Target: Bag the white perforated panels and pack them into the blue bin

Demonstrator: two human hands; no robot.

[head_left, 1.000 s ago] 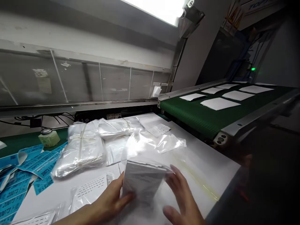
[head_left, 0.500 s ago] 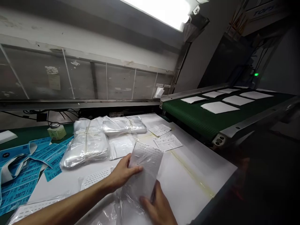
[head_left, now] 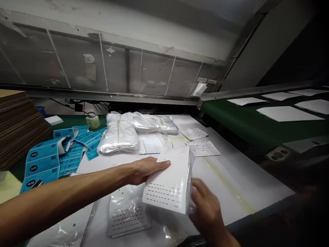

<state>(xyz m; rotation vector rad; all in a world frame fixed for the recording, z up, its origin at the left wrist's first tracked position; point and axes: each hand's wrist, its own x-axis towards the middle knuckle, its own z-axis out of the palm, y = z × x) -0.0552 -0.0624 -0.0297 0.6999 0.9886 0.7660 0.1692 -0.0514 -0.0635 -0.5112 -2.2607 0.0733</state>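
A stack of white sheets with rows of black dashes (head_left: 167,185) sits in a clear plastic bag, tilted above the table. My left hand (head_left: 146,168) grips its left side, the thumb lying across the top face. At the bag's right edge, the fingers of my right hand (head_left: 207,206) are curled on the clear plastic bag (head_left: 190,164); they are slightly blurred. Below lies another bagged stack with black dashes (head_left: 128,214), flat on the table. Behind my hands are tied bundles of clear bags (head_left: 119,137).
A green conveyor belt (head_left: 239,120) carrying several white sheets runs at the right. Two printed sheets (head_left: 203,148) lie near it. To the left are blue label strips (head_left: 42,161), a small jar (head_left: 93,120) and a tall cardboard stack (head_left: 20,130). A panelled metal wall stands behind.
The bagged stack has turned, so its dashed rows now face up near the lower edge. My right hand has moved to its right edge. The view has swung left.
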